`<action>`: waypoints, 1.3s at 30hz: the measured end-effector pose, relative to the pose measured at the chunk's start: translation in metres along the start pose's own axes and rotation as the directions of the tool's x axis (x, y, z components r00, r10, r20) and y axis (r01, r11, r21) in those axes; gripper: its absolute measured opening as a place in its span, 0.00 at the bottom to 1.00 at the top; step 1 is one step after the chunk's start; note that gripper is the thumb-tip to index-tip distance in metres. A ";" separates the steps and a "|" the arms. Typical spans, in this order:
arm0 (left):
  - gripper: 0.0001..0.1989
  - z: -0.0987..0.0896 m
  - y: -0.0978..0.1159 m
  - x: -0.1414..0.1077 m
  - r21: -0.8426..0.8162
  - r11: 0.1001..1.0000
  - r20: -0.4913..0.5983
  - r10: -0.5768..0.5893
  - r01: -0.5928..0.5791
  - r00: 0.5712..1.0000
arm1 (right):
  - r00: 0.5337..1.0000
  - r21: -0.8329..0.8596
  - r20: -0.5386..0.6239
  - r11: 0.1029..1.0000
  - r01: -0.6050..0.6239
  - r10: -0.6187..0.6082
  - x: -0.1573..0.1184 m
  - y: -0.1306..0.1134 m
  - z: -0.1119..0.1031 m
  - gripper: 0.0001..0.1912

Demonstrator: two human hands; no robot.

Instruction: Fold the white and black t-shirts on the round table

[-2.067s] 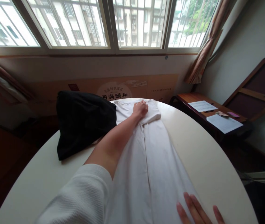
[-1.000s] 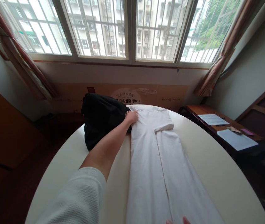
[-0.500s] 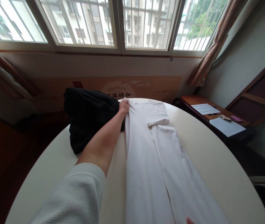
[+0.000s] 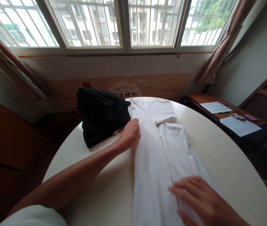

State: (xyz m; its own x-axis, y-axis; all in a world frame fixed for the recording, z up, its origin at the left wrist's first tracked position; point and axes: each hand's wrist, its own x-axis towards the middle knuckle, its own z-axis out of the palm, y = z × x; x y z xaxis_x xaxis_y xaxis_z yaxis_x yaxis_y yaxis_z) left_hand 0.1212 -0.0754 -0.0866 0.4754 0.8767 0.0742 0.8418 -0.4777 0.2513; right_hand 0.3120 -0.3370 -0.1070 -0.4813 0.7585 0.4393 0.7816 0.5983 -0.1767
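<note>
A pair of white trousers [image 4: 152, 157] lies lengthwise on the round table, its waist at the far edge and its legs running toward me. My left hand [image 4: 131, 133] is at the left side edge below the waist, its fingers curled closed on the fabric. Over the lower part of the right leg is my right hand [image 4: 196, 196], open, fingers apart and a little blurred; whether it presses on the cloth I cannot tell. Just left of the trousers, near my left hand, sits a bunched black garment [image 4: 102, 114].
The white round table [image 4: 218, 150] curves away on both sides. To the right stands a wooden side table [image 4: 196, 99] with paper sheets [image 4: 240, 126] and small items. Beyond the far edge are a cardboard panel [image 4: 168, 83], barred windows and tied curtains [image 4: 222, 53].
My left hand has come down from the waist corner along the left edge of the trousers. My right hand has moved up into view over the leg. The view has shifted slightly.
</note>
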 end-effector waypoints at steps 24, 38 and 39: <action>0.18 -0.022 -0.005 -0.087 -0.022 0.998 0.196 -0.049 0.055 0.979 | 0.717 -0.253 -0.050 0.686 -0.683 0.695 0.113 0.234 0.041 0.16; 0.13 -0.027 0.040 -0.123 0.124 0.964 0.028 0.232 -0.234 0.972 | 0.734 -0.108 0.189 0.757 -0.645 0.652 0.076 0.291 0.031 0.30; 0.13 -0.020 0.052 -0.133 0.086 0.893 -0.001 0.443 -0.441 0.897 | 0.741 -0.104 0.186 0.763 -0.638 0.646 0.076 0.294 0.032 0.30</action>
State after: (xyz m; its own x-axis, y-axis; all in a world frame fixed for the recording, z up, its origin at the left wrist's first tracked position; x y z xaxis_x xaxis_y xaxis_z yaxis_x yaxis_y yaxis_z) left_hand 0.0967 -0.2154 -0.0637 0.7986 0.5746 0.1790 0.5644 -0.8183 0.1087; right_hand 0.4924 -0.0953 -0.1538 0.0742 0.9961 0.0473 0.9447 -0.0551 -0.3232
